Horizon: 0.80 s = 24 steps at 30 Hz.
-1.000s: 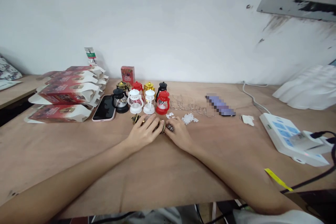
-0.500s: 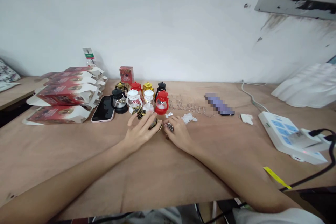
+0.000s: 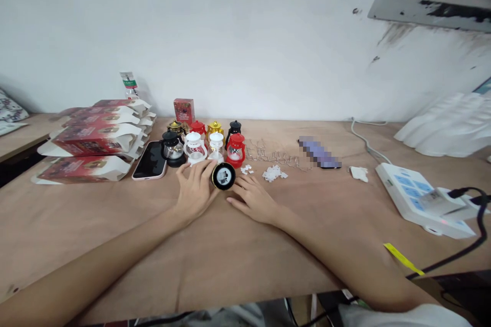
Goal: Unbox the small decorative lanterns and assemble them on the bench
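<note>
My left hand point(image 3: 195, 191) is closed around a small lantern point(image 3: 223, 176), tipped so that its round black base faces me. A pale disc with a dark and silvery pattern fills the middle of the base. The rest of this lantern is hidden. My right hand point(image 3: 255, 199) is open at the base's right side, its fingers stretched out, fingertips at or close to the rim. Just beyond the hands stand several small lanterns: white ones point(image 3: 217, 146), a red one point(image 3: 235, 150) and a black one point(image 3: 174, 148), with gold, red and black ones behind.
Small white pieces point(image 3: 274, 173) and thin wire pieces point(image 3: 282, 158) lie right of the lanterns. A phone point(image 3: 150, 160) and stacked red boxes point(image 3: 103, 140) are at left. A pixelated purple object point(image 3: 320, 152), a power strip point(image 3: 422, 196) and a yellow strip point(image 3: 402, 258) are at right.
The lantern in my left hand has turned from lying sideways to base toward me. My right hand's fingers have straightened, and the small metallic thing under them no longer shows.
</note>
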Tool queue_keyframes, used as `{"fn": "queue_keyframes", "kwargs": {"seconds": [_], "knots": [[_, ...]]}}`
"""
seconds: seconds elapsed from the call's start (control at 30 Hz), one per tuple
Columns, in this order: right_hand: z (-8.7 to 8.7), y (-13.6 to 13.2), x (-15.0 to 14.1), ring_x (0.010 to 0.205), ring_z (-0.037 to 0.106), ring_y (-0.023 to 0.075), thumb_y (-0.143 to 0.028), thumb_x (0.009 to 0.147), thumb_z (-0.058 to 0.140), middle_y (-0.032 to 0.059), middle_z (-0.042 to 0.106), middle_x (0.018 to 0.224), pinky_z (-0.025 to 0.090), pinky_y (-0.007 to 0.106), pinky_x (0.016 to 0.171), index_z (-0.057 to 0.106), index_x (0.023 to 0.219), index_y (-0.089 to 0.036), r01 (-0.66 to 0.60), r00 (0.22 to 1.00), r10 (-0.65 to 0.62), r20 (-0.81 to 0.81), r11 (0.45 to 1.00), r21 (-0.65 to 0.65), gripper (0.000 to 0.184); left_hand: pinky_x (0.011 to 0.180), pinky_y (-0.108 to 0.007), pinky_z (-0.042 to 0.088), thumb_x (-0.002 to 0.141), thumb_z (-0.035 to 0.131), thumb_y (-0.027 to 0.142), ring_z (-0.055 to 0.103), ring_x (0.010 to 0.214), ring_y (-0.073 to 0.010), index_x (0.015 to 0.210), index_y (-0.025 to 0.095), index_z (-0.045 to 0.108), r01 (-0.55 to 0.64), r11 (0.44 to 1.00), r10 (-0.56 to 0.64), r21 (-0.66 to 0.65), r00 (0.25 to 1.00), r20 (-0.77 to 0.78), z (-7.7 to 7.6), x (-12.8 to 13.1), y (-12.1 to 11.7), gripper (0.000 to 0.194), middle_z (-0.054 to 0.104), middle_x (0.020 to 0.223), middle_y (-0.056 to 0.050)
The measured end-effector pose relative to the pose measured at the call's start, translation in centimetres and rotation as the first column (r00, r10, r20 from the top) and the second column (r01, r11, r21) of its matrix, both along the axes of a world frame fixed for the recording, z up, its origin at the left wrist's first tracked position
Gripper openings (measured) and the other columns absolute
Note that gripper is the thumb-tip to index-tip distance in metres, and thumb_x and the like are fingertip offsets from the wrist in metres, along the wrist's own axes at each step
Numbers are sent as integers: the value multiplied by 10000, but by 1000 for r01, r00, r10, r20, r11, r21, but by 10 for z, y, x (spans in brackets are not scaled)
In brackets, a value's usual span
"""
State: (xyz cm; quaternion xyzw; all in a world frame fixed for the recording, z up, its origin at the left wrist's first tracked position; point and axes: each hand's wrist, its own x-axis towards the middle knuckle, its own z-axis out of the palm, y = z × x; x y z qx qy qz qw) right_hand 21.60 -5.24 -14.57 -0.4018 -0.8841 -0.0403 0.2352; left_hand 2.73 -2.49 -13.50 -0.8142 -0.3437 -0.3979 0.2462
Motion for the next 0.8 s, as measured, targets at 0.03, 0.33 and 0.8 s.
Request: {"fn": "queue_keyframes", "kwargs": {"seconds": [0.03, 0.33, 0.8], "knots": [[-1, 2, 1, 966, 502, 222, -292, 879, 504, 82, 611, 995, 412, 380, 835, 593, 1000, -198, 3, 1000, -3, -2, 1000, 1, 177, 902, -441, 277, 878, 469, 291, 573, 997, -253, 1287, 132, 333, 9, 1000, -9, -2, 1000, 0, 0, 0, 0, 459, 624, 1087, -169], [0, 11, 14, 891, 487, 230, -280, 881, 473, 85, 583, 909, 426, 377, 796, 567, 838, -189, 62, 996, -61, -59, 998, 11, 138, 895, -443, 287, 857, 465, 187, 588, 977, -243, 1261, 154, 407, -6, 999, 7, 33, 1000, -26, 3, 1, -3, 410, 645, 1062, -143], [-1, 1, 9, 964, 493, 272, -440, 800, 589, 109, 568, 986, 436, 431, 861, 557, 980, -193, 132, 986, -133, -100, 991, -18, 308, 936, -557, 362, 837, 305, -19, 569, 1059, -259, 1087, 165, 605, -254, 954, 282, 157, 938, -203, -2, -12, 10, 432, 672, 929, -102]]}}
